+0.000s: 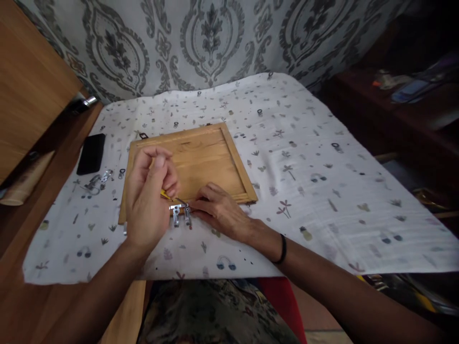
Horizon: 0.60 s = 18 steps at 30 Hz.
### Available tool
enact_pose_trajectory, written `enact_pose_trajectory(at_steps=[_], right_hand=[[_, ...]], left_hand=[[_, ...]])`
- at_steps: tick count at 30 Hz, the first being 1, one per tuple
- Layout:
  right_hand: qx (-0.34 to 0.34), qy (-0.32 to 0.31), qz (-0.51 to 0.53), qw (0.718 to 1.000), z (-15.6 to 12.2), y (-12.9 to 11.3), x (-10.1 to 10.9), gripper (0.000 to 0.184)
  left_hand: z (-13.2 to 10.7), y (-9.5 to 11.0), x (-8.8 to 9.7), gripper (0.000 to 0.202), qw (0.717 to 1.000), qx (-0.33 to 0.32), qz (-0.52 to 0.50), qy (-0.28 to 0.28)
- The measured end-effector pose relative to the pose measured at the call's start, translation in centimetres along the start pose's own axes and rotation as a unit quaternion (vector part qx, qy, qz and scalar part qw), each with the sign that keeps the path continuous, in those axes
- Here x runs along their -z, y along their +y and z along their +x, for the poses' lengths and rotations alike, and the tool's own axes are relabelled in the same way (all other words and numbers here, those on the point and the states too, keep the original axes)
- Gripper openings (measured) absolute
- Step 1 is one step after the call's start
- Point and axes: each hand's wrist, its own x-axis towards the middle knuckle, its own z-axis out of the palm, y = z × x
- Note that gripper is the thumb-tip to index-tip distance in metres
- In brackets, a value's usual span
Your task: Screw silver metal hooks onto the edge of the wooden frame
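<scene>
A wooden framed panel [201, 157] lies on the patterned white cloth. My left hand [148, 191] hovers over its near left part, fingers curled round a small screwdriver with a yellow handle [164, 194]. The thin shaft slants down to a silver metal fitting [175, 208] at the panel's near edge. Two slotted tabs of that fitting hang over the edge. My right hand [218, 210] rests low at the same edge, its fingers pressed together against the fitting's right end by the screwdriver tip. Whatever screw may be there is hidden.
A black rectangular object [91, 154] and some loose silver metal pieces [98, 181] lie on the cloth to the left. Wooden furniture [32, 71] borders the left side. Behind the table hangs a patterned grey curtain [211, 38]. A dark red surface [380, 100] holds various items at right.
</scene>
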Motion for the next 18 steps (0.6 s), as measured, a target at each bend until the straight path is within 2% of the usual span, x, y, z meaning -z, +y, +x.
enact_pose_trajectory(at_steps=[3, 8, 11, 13, 18], right_hand=[[0.002, -0.005, -0.002, 1.000, 0.1, 0.0, 0.2, 0.015], [0.007, -0.005, 0.001, 1.000, 0.1, -0.1, 0.1, 0.017], [0.005, 0.001, 0.002, 1.000, 0.1, 0.0, 0.0, 0.017], [0.003, -0.001, 0.004, 1.000, 0.1, 0.0, 0.0, 0.016], [0.004, -0.007, 0.007, 1.000, 0.1, -0.1, 0.0, 0.018]], left_hand=[[0.3, -0.3, -0.3, 0.018, 1.000, 0.003, -0.006, -0.019], [2.0, -0.4, 0.3, 0.020, 0.985, 0.052, -0.001, -0.164], [2.6, -0.4, 0.9, 0.013, 0.978, 0.063, -0.014, -0.200], [2.4, -0.4, 1.2, 0.010, 0.982, 0.046, -0.008, -0.182], [0.9, -0.3, 0.8, 0.015, 0.997, -0.012, 0.052, -0.058]])
